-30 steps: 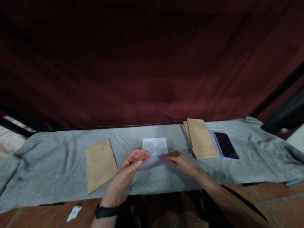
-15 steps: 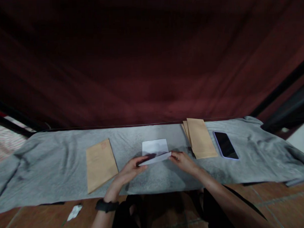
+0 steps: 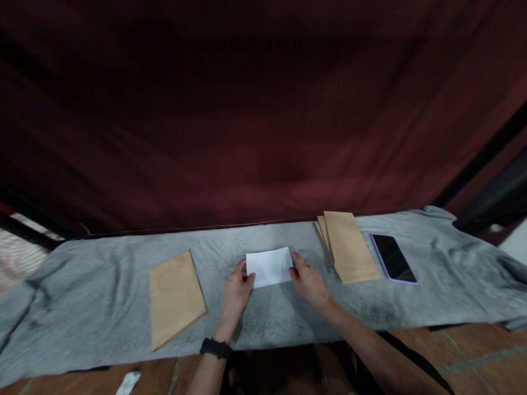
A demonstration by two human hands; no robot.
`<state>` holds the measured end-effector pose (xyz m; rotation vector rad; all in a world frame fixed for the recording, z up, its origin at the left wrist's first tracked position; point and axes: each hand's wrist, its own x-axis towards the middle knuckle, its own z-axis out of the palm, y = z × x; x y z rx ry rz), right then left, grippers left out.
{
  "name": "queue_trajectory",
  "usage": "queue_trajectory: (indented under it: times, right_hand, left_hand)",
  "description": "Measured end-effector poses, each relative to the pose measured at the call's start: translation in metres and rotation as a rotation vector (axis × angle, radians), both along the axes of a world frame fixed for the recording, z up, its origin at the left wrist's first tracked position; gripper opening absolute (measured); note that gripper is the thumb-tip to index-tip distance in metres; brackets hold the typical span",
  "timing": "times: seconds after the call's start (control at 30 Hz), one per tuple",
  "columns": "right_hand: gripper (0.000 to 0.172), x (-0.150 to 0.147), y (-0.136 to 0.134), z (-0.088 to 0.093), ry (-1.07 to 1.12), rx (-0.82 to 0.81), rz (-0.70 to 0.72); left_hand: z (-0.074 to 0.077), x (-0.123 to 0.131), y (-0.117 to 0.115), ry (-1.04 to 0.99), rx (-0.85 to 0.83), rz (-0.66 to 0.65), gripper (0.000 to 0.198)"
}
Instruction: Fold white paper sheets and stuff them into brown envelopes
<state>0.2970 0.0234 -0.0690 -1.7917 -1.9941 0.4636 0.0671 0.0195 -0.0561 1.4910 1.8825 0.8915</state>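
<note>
A folded white sheet of paper (image 3: 270, 267) lies between my hands above the middle of the grey cloth (image 3: 280, 318). My left hand (image 3: 237, 287) pinches its left edge, thumb on top. At the right edge, my right hand (image 3: 307, 279) grips the paper between thumb and fingers. To the left of my left hand is a brown envelope (image 3: 176, 295) with a faint reddish mark near its top corner. Several brown envelopes (image 3: 351, 246) are stacked, slightly fanned, to the right of my right hand.
A phone (image 3: 394, 258) with a dark screen and purple case lies right of the stacked envelopes. Behind the cloth-covered surface hangs a dark red curtain (image 3: 262, 163). A crumpled white scrap (image 3: 126, 385) is on the tiled floor (image 3: 153, 386).
The near part of the paper, raised at a slant before, now lies folded over the far part. My left hand has moved right and up to the paper's left edge.
</note>
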Motion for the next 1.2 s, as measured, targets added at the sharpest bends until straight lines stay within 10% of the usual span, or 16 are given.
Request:
queue_trajectory:
  times: [0.4, 0.67, 0.93, 1.2]
  right_hand:
    - [0.045, -0.037, -0.008, -0.008, -0.133, 0.243, 0.328]
    - [0.053, -0.034, -0.010, -0.021, -0.263, 0.188, 0.349]
    - [0.053, -0.001, 0.004, -0.021, -0.220, 0.168, 0.188]
    - [0.055, 0.005, -0.003, -0.008, -0.166, 0.190, 0.166]
  left_hand:
    - [0.003, 0.023, -0.008, 0.540, 0.166, 0.008, 0.048]
    - [-0.013, 0.065, -0.009, 0.640, 0.164, -0.305, 0.053]
    - [-0.018, 0.039, -0.017, 0.575, 0.109, -0.131, 0.059]
    - [0.009, 0.019, -0.021, 0.520, 0.060, -0.027, 0.049]
